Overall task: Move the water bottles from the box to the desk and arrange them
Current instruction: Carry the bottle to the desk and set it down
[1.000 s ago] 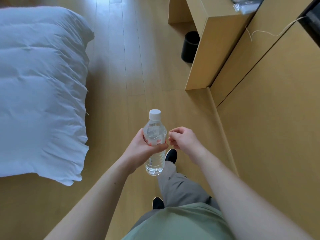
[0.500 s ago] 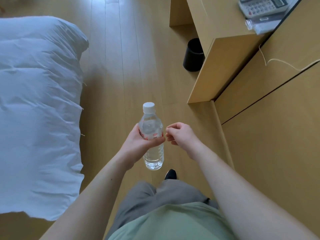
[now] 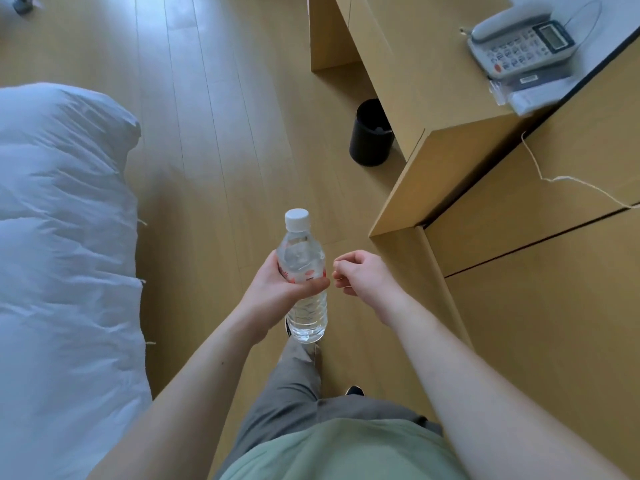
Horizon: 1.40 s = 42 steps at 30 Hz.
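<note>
A clear water bottle (image 3: 304,268) with a white cap stands upright in my left hand (image 3: 277,289), which grips it around the middle above the wooden floor. Just to the bottle's right hovers my right hand (image 3: 363,275), its fingers curled and holding nothing, a small gap apart from the bottle. The wooden desk (image 3: 426,74) lies ahead at the upper right. No box is in view.
A grey telephone (image 3: 519,43) and some papers (image 3: 533,95) sit on the desk's near end. A black bin (image 3: 369,133) stands on the floor under the desk. A bed with a white duvet (image 3: 59,258) fills the left. Wooden cabinet panels (image 3: 554,306) line the right.
I have walked forward: the desk and telephone have come closer and further into view. My right hand has drawn slightly away from the bottle. The left hand's grip is unchanged.
</note>
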Each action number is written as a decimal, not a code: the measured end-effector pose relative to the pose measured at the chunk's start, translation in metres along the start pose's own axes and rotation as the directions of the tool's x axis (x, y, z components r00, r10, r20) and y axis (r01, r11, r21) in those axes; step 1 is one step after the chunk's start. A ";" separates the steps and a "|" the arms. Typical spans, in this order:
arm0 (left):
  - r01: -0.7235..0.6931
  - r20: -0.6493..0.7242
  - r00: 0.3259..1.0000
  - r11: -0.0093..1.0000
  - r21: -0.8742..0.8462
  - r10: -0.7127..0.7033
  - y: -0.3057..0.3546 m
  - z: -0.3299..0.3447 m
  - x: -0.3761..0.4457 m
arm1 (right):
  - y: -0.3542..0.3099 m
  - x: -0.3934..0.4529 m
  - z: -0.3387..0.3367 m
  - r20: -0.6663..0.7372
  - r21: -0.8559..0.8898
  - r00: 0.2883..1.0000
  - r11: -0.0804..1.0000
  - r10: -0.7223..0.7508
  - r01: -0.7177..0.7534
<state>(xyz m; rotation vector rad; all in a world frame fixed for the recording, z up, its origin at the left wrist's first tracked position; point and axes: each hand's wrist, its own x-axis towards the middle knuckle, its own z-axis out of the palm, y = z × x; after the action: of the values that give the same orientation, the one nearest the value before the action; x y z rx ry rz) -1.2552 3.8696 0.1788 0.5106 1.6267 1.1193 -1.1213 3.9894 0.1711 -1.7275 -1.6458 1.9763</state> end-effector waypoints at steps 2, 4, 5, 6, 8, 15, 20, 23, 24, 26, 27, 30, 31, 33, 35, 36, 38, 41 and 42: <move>-0.018 0.021 1.000 1.000 0.008 0.018 0.017 -0.017 0.028 | -0.025 0.021 0.009 -0.002 0.001 1.000 1.000 0.001 -0.001; -0.020 0.042 0.999 1.000 0.019 0.020 0.032 -0.033 0.051 | -0.049 0.038 0.016 -0.014 0.020 1.000 1.000 0.014 -0.014; -0.021 0.051 0.998 0.999 0.025 0.020 0.040 -0.042 0.063 | -0.061 0.047 0.019 -0.019 0.040 1.000 0.999 0.019 -0.019; -0.021 0.060 0.998 0.999 0.033 0.019 0.047 -0.049 0.072 | -0.072 0.053 0.021 -0.024 0.060 0.999 0.998 0.025 -0.024; -0.033 0.078 0.997 0.998 0.056 0.029 0.064 -0.064 0.094 | -0.095 0.068 0.026 -0.039 0.092 0.999 0.996 0.025 -0.021; -0.086 0.142 0.987 0.993 0.075 0.075 0.108 -0.098 0.162 | -0.158 0.110 0.030 -0.075 0.124 0.997 0.992 0.006 0.003; -0.088 0.156 0.985 0.993 0.083 0.075 0.128 -0.106 0.206 | -0.184 0.146 0.022 -0.093 0.129 0.996 0.992 0.012 0.000; -0.102 0.181 0.980 0.990 0.093 0.084 0.143 -0.108 0.236 | -0.201 0.173 0.016 -0.098 0.149 0.995 0.989 0.016 -0.001; -0.109 0.189 0.978 0.989 0.097 0.089 0.149 -0.107 0.247 | -0.208 0.182 0.014 -0.093 0.156 0.996 0.988 0.014 0.001; -0.110 0.189 0.978 0.988 0.108 0.089 0.165 -0.106 0.271 | -0.226 0.204 0.006 -0.082 0.162 0.997 0.987 0.005 0.008; -0.108 0.186 0.979 0.987 0.116 0.085 0.174 -0.105 0.283 | -0.237 0.215 0.002 -0.081 0.162 0.997 0.987 -0.002 0.015; -0.099 0.201 0.977 0.986 0.131 0.071 0.203 -0.104 0.321 | -0.272 0.247 -0.013 -0.098 0.183 0.995 0.983 -0.012 0.030; -0.097 0.208 0.976 0.986 0.136 0.067 0.213 -0.104 0.333 | -0.283 0.257 -0.018 -0.104 0.188 0.994 0.982 -0.013 0.033; -0.095 0.215 0.975 0.985 0.145 0.062 0.231 -0.103 0.358 | -0.302 0.276 -0.028 -0.111 0.186 0.994 0.982 -0.017 0.038; -0.096 0.219 0.974 0.984 0.147 0.062 0.248 -0.103 0.381 | -0.317 0.294 -0.038 -0.115 0.179 0.993 0.983 -0.010 0.031; -0.095 0.221 0.973 0.984 0.148 0.061 0.256 -0.103 0.391 | -0.324 0.302 -0.042 -0.117 0.179 0.993 0.984 -0.006 0.027; -0.088 0.213 0.975 0.986 0.139 0.057 0.269 -0.103 0.411 | -0.337 0.320 -0.049 -0.117 0.181 0.993 0.983 0.000 0.022; -0.091 0.204 0.977 0.987 0.130 0.063 0.288 -0.104 0.436 | -0.354 0.345 -0.057 -0.125 0.210 0.992 0.977 0.003 0.024; -0.092 0.210 0.976 0.987 0.134 0.063 0.293 -0.105 0.444 | -0.358 0.352 -0.060 -0.129 0.219 0.992 0.975 0.007 0.022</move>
<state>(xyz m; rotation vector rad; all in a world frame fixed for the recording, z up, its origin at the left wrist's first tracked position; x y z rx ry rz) -1.5692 4.3106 0.2051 0.7641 1.5226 0.9761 -1.4122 4.4025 0.1910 -1.7230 -1.3344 1.9152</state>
